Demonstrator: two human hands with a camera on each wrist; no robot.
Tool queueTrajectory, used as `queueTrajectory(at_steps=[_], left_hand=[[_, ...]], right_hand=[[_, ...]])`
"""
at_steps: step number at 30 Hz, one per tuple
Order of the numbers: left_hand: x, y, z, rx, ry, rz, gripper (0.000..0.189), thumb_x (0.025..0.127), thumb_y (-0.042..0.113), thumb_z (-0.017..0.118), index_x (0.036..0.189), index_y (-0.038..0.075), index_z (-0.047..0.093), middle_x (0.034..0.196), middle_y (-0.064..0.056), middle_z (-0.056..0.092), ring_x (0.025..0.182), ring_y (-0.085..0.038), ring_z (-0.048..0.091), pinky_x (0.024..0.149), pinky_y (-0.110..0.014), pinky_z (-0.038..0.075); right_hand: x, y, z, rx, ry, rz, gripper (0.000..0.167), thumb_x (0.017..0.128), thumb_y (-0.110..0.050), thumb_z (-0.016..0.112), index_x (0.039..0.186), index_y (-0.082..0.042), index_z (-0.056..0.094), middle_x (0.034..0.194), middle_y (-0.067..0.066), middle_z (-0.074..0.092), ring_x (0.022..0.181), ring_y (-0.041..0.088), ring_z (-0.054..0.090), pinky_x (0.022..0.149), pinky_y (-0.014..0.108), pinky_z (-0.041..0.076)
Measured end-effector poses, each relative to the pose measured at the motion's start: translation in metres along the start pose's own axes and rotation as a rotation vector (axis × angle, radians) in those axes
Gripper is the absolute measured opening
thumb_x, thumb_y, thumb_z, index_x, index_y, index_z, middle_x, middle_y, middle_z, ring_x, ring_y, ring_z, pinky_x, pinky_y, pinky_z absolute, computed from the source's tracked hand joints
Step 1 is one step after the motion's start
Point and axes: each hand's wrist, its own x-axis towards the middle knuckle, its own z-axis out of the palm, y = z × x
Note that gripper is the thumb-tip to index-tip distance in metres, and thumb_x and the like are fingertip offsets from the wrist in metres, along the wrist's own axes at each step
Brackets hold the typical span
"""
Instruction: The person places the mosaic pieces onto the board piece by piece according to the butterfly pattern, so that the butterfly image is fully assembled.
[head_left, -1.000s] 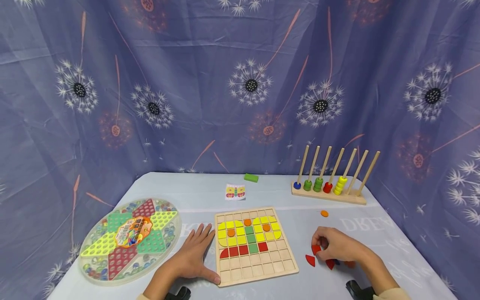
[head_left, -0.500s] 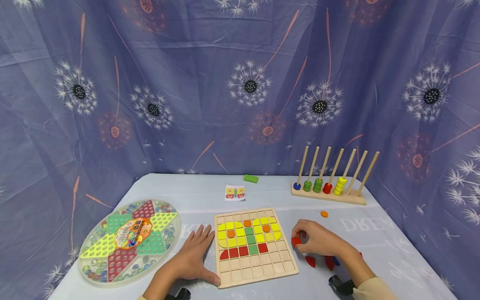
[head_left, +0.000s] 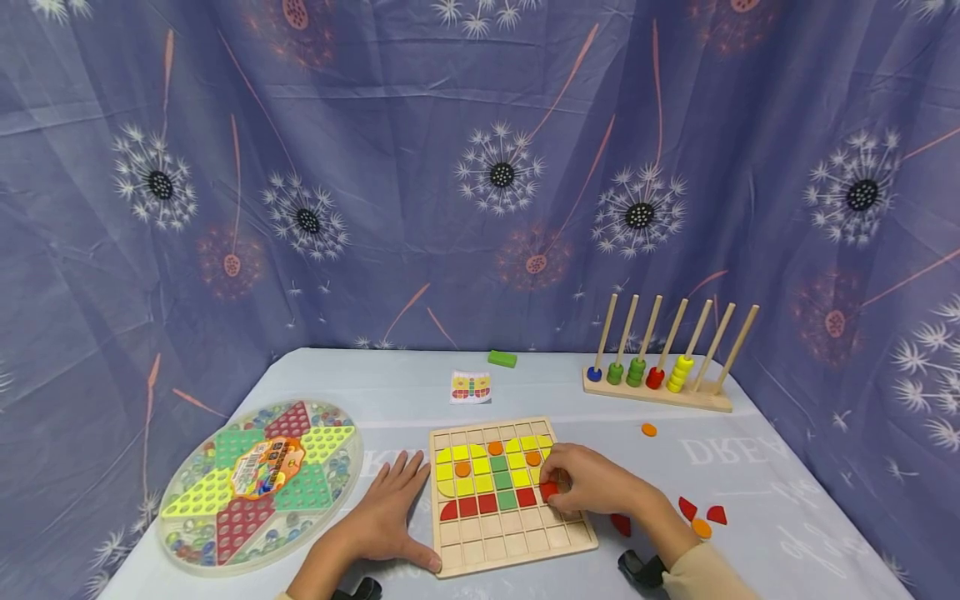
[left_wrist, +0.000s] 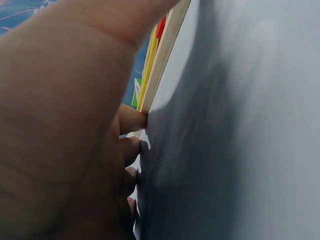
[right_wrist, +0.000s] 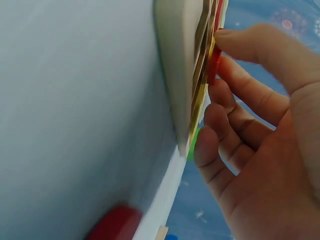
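Observation:
My right hand [head_left: 596,481] is over the right part of a wooden grid board [head_left: 483,550], pinching a red tile [head_left: 550,490] between thumb and fingertips. In the right wrist view that red tile [right_wrist: 215,62] is at the board's surface, its exact seating unclear. The left hand [head_left: 390,512] lies spread along the board's left edge, its thumb touching the near corner. Fingers [left_wrist: 131,119] of that hand meet the board's side in the left wrist view. Yellow tiles [head_left: 464,482], green tiles [head_left: 500,478], orange discs [head_left: 462,470] and a row of red tiles [head_left: 467,505] fill cells of the board.
Loose red pieces [head_left: 717,514] and an orange disc [head_left: 701,528] lie right of the board; another orange disc [head_left: 648,430] is farther back. A picture card [head_left: 471,387], green block [head_left: 502,358] and peg stacker [head_left: 656,392] stand behind. A round marble game board [head_left: 262,483] lies left.
My right hand has moved left from the loose pieces to the board, carrying the red tile. It uncovered red pieces and an orange disc. The left hand has stayed in place.

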Motion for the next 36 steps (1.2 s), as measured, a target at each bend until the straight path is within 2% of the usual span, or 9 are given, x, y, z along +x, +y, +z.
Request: queueTrajectory(at_steps=[7,14,24,32,36], left_hand=[[0.000,-0.001,0.000,0.004,-0.003,-0.002,0.138,0.047,0.085,0.069,0.153,0.008,0.026,0.158,-0.013,0.016,0.144,-0.036,0.004,0.113,-0.057,0.004],[0.000,-0.001,0.000,0.006,-0.004,-0.005,0.138,0.047,0.085,0.069,0.153,0.008,0.026,0.158,-0.013,0.015,0.144,-0.036,0.004,0.114,-0.057,0.003],[-0.002,0.002,-0.002,-0.006,0.003,0.003,0.138,0.047,0.084,0.070,0.152,0.006,0.026,0.158,-0.015,0.017,0.144,-0.037,0.005,0.113,-0.058,0.004],[-0.001,0.002,-0.001,0.000,0.004,0.002,0.138,0.047,0.084,0.070,0.152,0.006,0.026,0.158,-0.015,0.017,0.144,-0.037,0.005,0.113,-0.058,0.005],[-0.001,0.002,-0.002,0.002,0.006,0.000,0.138,0.047,0.084,0.070,0.152,0.006,0.027,0.158,-0.015,0.017,0.144,-0.037,0.005,0.113,-0.058,0.005]], right_hand=[[0.003,-0.005,0.001,-0.027,-0.021,-0.024,0.017,0.083,-0.026,0.077,0.099,-0.025,0.071,0.089,-0.013,0.056,0.077,0.009,0.049,0.066,0.024,0.043],[-0.005,0.003,-0.005,0.014,-0.002,-0.018,0.014,0.085,-0.023,0.075,0.099,-0.025,0.072,0.090,-0.015,0.059,0.077,0.010,0.054,0.068,0.025,0.047],[-0.036,0.030,-0.027,0.054,0.046,0.048,0.015,0.092,-0.009,0.065,0.104,-0.017,0.070,0.094,-0.007,0.063,0.078,0.008,0.055,0.067,0.026,0.050],[-0.068,0.057,-0.044,0.078,0.070,0.107,0.015,0.093,-0.011,0.064,0.107,-0.013,0.068,0.092,-0.003,0.063,0.076,0.010,0.055,0.064,0.026,0.051],[-0.083,0.070,-0.050,0.137,0.038,0.127,0.016,0.091,-0.012,0.068,0.106,-0.010,0.067,0.089,-0.002,0.063,0.075,0.011,0.056,0.064,0.026,0.051]])
